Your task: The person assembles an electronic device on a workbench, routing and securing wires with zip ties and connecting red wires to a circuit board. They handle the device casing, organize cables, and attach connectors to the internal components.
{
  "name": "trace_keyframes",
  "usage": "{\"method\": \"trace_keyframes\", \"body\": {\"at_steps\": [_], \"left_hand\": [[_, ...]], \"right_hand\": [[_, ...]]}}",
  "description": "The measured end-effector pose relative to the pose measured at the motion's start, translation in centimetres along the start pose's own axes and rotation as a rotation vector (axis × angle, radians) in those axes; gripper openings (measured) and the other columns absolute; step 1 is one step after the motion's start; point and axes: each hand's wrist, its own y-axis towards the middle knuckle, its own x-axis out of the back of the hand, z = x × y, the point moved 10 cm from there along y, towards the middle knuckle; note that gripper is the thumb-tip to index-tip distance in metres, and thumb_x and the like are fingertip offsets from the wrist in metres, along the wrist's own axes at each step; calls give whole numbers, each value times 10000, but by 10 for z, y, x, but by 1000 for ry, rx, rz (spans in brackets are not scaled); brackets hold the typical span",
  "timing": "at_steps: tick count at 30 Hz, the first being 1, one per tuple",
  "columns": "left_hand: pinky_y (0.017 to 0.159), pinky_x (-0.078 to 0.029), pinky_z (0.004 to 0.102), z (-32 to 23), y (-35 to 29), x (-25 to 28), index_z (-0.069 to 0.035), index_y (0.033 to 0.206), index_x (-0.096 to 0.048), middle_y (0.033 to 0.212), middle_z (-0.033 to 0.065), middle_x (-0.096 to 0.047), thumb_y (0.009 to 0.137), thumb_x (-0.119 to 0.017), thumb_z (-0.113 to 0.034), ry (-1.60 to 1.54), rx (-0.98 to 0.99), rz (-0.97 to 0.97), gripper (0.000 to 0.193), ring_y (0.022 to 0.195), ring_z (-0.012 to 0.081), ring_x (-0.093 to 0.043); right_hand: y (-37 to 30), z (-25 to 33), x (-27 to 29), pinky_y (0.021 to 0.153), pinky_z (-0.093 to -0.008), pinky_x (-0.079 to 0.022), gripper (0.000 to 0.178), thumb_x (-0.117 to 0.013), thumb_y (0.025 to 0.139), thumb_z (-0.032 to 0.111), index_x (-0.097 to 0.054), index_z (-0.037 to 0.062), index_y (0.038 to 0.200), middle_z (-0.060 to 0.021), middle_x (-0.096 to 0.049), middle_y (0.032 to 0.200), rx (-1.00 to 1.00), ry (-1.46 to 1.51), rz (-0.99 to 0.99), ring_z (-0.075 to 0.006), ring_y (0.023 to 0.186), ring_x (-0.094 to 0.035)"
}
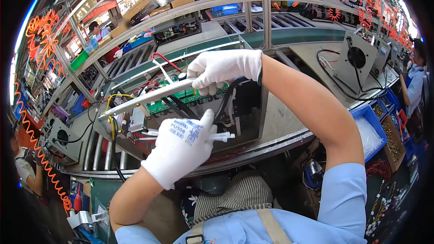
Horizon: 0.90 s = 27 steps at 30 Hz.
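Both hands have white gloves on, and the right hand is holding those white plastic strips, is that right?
Not quite. In the head view, the left hand holds the white plastic strips, not the right hand. Both hands do have white gloves on.

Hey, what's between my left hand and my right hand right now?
In the head view, black cables and part of a green circuit board lie between your left hand and right hand.

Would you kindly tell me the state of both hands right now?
Left hand: closed around several thin white plastic strips.
Right hand: fingers curled by the metal rail; whether it holds anything cannot be told.
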Motion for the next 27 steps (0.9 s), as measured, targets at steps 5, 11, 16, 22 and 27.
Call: {"method": "trace_keyframes", "body": {"at_steps": [5,11,16,22,27], "left_hand": [[575,-516,401,31,6,10,-57,1237,-560,731,110,-676,846,-642,-109,-116,-75,-251,403,668,295,-681],[502,-483,387,-9,12,-21,-78,1217,-557,631,59,-639,839,-637,-169,182,-280,77,397,558,267,-660],[505,-482,377,-8,57,-21,-54,1148,-589,702,94,-641,833,-639,-181,122,-168,-206,342,614,272,-655],[494,-493,397,-29,86,-30,-47,1021,-638,824,94,-673,822,-616,-225,141,-40,-334,268,637,257,-663],[744,-487,438,-40,108,-46,-76,1016,-672,897,145,-680,835,-585,-252,-38,-98,-363,267,880,294,-655]], "right_hand": [[7,2,-1,638,-220,-479,175,-596,957,212,-623,53,1026,-15,-663,817,123,64,31,-89,679,-603],[-1,-2,2,543,-229,-474,158,-590,957,213,-615,59,978,3,-660,788,1,49,2,-73,674,-598],[16,-1,-3,635,-252,-489,157,-620,935,175,-634,34,1003,14,-647,791,96,65,22,-74,703,-580],[17,8,-1,654,-257,-488,216,-658,862,167,-663,-18,973,-13,-656,795,200,-10,22,-75,725,-573],[12,10,-11,654,-250,-474,157,-596,931,95,-605,-17,1042,-8,-628,786,42,115,-11,-84,712,-570]]}}
